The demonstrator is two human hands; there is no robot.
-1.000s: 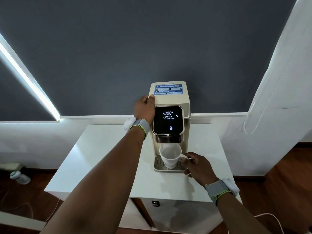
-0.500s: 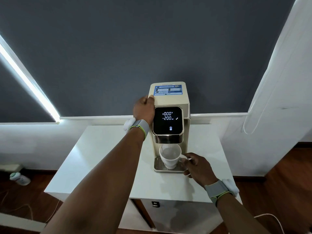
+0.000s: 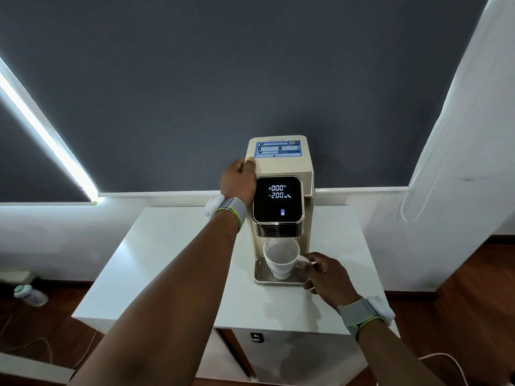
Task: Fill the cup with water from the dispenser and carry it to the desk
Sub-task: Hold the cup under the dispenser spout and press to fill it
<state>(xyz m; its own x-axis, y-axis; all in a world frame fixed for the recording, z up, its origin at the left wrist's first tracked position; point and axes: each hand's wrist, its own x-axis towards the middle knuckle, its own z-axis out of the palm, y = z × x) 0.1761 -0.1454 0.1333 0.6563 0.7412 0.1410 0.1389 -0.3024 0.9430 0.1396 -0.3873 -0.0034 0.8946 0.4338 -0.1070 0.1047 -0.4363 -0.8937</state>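
Step in hand, as judged: filling. Cup (image 3: pixel 281 257) upright on the drip tray (image 3: pixel 262 274) of the dispenser (image 3: pixel 281 162), directly under the spout; a thin stream seems to run into it, fill level hard to read. Display (image 3: pixel 277 200) lit, showing 200 ml.

Right hand (image 3: pixel 327 277): fingers (image 3: pixel 312 259) curled round the cup handle, grasping it. Left hand (image 3: pixel 238 178): gripping the upper left edge of the dispenser, thumb on the top panel, bracing the unit.

Procedure for a clean fill:
- Keep cup centred under the spout, base flat on the tray grille.
- Hold the handle lightly; avoid tilting or dragging while water runs.
- Keep the dispenser steadied so that it does not shift on the tabletop (image 3: pixel 172 263).
- Wait for the flow to stop before lifting; a late drip likely falls outside the cup otherwise.
- Lift straight, then carry level. Desk not in view.

Count:
- Cups: one.
- Dispensers: one, with one display and one drip tray.
- Hands: two, each with one grey wristband (image 3: pixel 232 211).
- Bottles: one, lying on the floor at the far left (image 3: pixel 30 295).
- White cables on the floor: at least two, one at each lower corner.
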